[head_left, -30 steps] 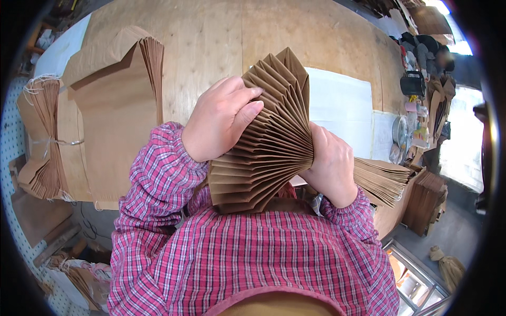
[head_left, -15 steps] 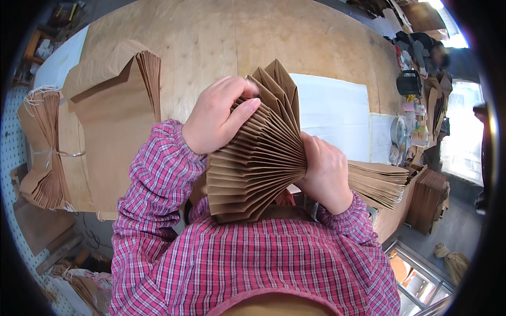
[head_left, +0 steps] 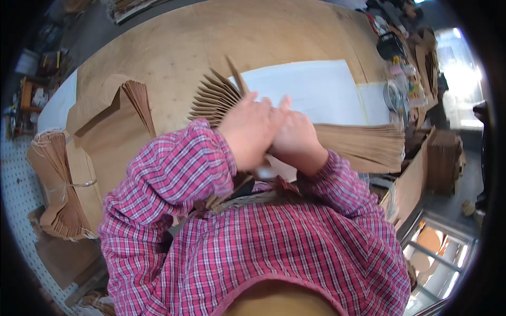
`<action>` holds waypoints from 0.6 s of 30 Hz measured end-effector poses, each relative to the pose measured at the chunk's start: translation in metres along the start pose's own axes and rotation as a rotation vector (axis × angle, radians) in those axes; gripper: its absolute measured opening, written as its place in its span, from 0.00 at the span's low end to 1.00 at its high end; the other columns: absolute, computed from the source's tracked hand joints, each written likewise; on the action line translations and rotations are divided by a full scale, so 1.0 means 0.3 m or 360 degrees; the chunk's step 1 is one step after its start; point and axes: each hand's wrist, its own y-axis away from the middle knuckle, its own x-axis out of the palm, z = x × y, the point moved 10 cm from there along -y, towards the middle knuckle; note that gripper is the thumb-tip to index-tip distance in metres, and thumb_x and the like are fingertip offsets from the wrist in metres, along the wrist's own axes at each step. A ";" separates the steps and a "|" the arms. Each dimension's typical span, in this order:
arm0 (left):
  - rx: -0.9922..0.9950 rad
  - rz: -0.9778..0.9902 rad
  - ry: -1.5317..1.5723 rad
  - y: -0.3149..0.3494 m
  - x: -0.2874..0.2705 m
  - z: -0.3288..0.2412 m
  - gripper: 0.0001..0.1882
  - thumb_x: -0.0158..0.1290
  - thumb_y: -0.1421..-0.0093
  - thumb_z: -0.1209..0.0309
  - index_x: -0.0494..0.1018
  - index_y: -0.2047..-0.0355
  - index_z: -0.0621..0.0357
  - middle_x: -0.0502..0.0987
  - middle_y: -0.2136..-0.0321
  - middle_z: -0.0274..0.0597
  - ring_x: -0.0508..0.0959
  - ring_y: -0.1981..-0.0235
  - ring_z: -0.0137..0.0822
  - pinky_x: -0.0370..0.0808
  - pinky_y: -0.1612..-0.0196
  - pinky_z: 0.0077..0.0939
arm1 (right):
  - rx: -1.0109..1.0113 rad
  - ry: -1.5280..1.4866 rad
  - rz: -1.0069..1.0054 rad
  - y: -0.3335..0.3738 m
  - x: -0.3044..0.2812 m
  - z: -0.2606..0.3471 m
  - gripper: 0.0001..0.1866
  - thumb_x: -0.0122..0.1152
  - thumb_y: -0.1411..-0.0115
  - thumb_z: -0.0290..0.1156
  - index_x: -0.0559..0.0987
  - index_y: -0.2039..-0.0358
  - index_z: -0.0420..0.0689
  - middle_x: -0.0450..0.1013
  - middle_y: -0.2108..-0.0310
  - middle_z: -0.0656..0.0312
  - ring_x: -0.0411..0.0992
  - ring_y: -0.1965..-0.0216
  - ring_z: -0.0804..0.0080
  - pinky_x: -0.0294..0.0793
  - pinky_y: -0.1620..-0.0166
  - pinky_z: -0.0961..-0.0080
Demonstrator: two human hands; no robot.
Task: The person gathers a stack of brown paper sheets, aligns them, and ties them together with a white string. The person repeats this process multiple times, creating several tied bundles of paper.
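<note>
A thick bundle of folded brown kraft paper bags (head_left: 361, 145) lies crosswise in front of me, its left end (head_left: 213, 100) spread in a fan of pleats. My right hand (head_left: 299, 141) grips its narrow middle. My left hand (head_left: 247, 131) is closed around the same place, pressed against the right, its fingers slightly blurred. The two hands hide the middle of the bundle. One pleat sticks up above the left hand.
To the left lies a stack of flat brown paper bags (head_left: 105, 137), beside a tied bundle of bags (head_left: 60, 184). White paper sheets (head_left: 300, 84) cover part of the wooden table (head_left: 174, 58). A black container (head_left: 390, 46) and small items stand along the right edge.
My left hand has come down from the top of the fanned pleats to the bundle's middle, meeting my right hand. The fan has swung away from my body and now shows less.
</note>
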 end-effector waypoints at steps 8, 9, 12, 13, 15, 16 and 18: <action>-0.0299 0.0449 -0.0132 -0.109 0.141 0.068 0.09 0.59 0.51 0.67 0.77 0.71 0.57 0.80 0.74 0.49 0.80 0.68 0.52 0.76 0.64 0.43 | 0.0247 0.0179 -0.1007 0.331 -0.337 -0.062 0.27 0.74 0.60 0.39 0.76 0.60 0.43 0.71 0.73 0.59 0.71 0.69 0.61 0.71 0.62 0.68; -0.0323 0.0436 -0.0166 -0.112 0.146 0.083 0.08 0.59 0.51 0.67 0.79 0.71 0.56 0.80 0.73 0.48 0.81 0.67 0.51 0.77 0.63 0.42 | 0.0331 -0.0299 -0.1026 0.350 -0.299 -0.061 0.25 0.74 0.53 0.42 0.76 0.59 0.42 0.72 0.71 0.59 0.70 0.68 0.65 0.70 0.65 0.71; -0.0334 0.0498 -0.0274 -0.121 0.180 0.127 0.07 0.58 0.52 0.67 0.81 0.73 0.54 0.81 0.71 0.46 0.82 0.66 0.48 0.78 0.63 0.41 | 0.1420 -0.2708 -0.0205 0.299 0.192 -0.091 0.28 0.65 0.44 0.56 0.76 0.57 0.44 0.71 0.71 0.64 0.67 0.72 0.74 0.67 0.71 0.77; -0.0247 0.0490 -0.0288 -0.128 0.194 0.117 0.07 0.58 0.52 0.67 0.80 0.74 0.54 0.81 0.73 0.46 0.81 0.68 0.49 0.78 0.65 0.42 | 0.1573 -0.3148 -0.0163 0.243 0.274 -0.099 0.30 0.62 0.43 0.59 0.75 0.56 0.43 0.71 0.71 0.64 0.67 0.72 0.75 0.66 0.71 0.79; -0.0138 0.0481 -0.0370 -0.119 0.225 0.098 0.05 0.57 0.52 0.67 0.79 0.76 0.53 0.80 0.77 0.47 0.81 0.72 0.50 0.77 0.67 0.43 | 0.1885 -0.3544 -0.0222 0.210 0.374 -0.074 0.33 0.57 0.42 0.64 0.74 0.55 0.43 0.70 0.71 0.64 0.65 0.73 0.76 0.64 0.73 0.81; -0.0074 0.0473 -0.0432 -0.108 0.239 0.076 0.05 0.56 0.52 0.68 0.79 0.76 0.54 0.80 0.77 0.47 0.81 0.73 0.49 0.77 0.68 0.42 | 0.2070 -0.3500 -0.0345 0.218 0.401 -0.082 0.34 0.56 0.42 0.65 0.74 0.55 0.44 0.70 0.71 0.63 0.64 0.74 0.76 0.63 0.74 0.82; 0.0006 0.0410 -0.0461 -0.057 0.236 0.020 0.07 0.56 0.52 0.68 0.79 0.74 0.56 0.80 0.77 0.46 0.81 0.73 0.47 0.77 0.69 0.40 | 0.2265 -0.3429 -0.0461 0.260 0.412 -0.060 0.25 0.58 0.40 0.58 0.74 0.60 0.47 0.70 0.69 0.64 0.60 0.76 0.77 0.58 0.76 0.85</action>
